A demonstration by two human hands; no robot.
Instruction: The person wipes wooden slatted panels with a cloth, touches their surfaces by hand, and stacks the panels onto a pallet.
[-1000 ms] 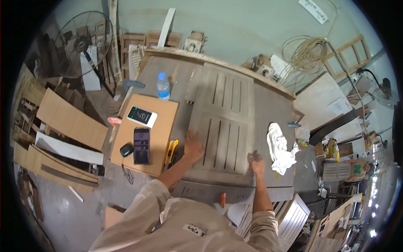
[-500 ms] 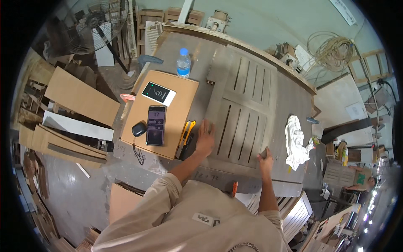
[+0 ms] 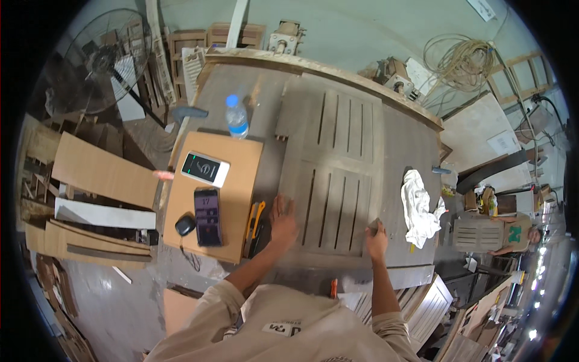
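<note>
A slatted wooden panel [image 3: 338, 166], like a cabinet door, lies flat on the workbench in front of me. My left hand [image 3: 283, 222] rests on its near left side with the fingers stretched out. At the near right edge, my right hand [image 3: 376, 241] is closed around a small dark piece [image 3: 376, 225], pinched between thumb and fingers; its kind is too small to tell. To the left of my left hand is a yellow-orange utility knife [image 3: 254, 222], beside a cardboard box [image 3: 238, 181]. A crumpled white cloth [image 3: 417, 208] lies right of the panel.
On the box are a dark phone [image 3: 208, 217], a white device with a screen [image 3: 205, 169] and a small black case [image 3: 185, 225]. Behind it stands a water bottle [image 3: 236, 117]. A hammer [image 3: 188, 113] lies at the bench's left edge. Another person [image 3: 517, 236] holds a panel at far right.
My view has tilted, so the bench and its things sit lower and further left. Both hands remain at about the same places along the panel's sides.
</note>
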